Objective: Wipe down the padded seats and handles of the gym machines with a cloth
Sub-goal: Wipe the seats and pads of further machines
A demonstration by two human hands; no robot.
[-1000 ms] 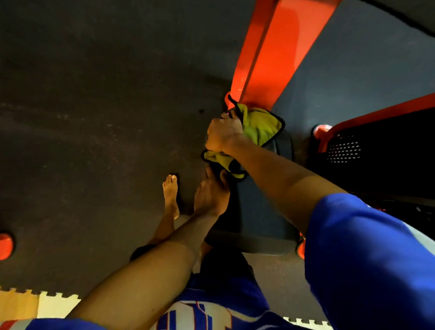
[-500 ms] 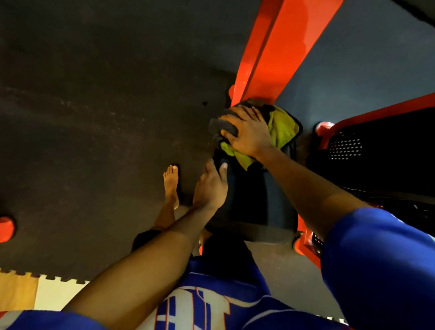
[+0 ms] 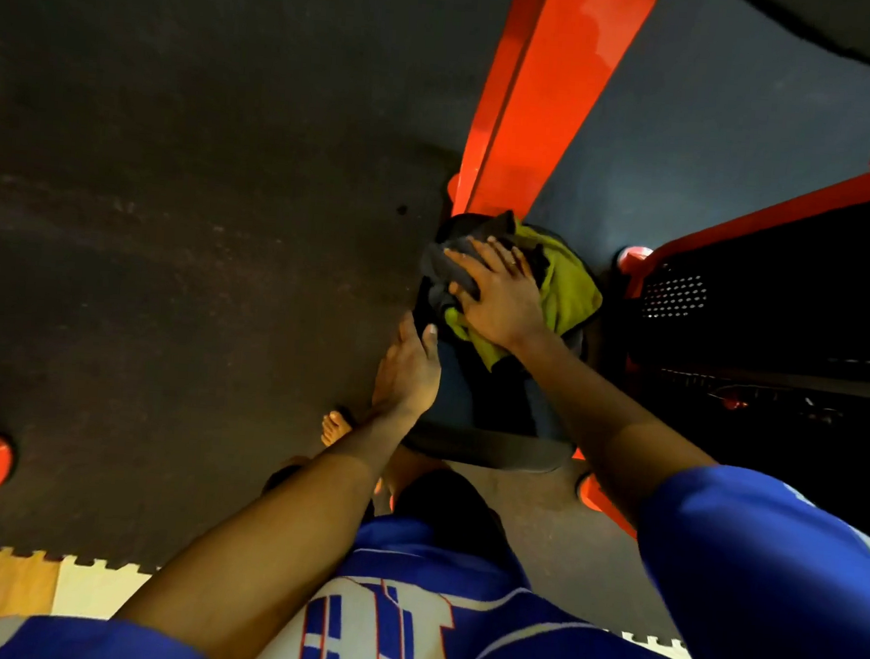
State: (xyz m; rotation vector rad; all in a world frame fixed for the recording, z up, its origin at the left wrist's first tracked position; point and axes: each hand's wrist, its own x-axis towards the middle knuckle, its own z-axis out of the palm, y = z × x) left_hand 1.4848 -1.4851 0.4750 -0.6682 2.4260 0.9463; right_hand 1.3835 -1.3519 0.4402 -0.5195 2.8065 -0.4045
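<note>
Our left grip [image 3: 409,371] lies released, its straight fingers resting against the left edge of the dark blue-black padded vinyl seat [image 3: 488,415], as if to steady it. On the seat's far end our right grip [image 3: 504,300] presses flat, fingers spread and grasping nothing, on the crumpled yellow-green microfibre cloth with a dark grey side [image 3: 572,292]. We judge the cloth light, soft and prone to bunch, so a broad palm on its middle suits it better than a corner pinch. No container shows here.

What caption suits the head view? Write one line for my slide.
Right hand presses a yellow-green cloth onto the dark padded seat; left hand rests against its side.
</note>
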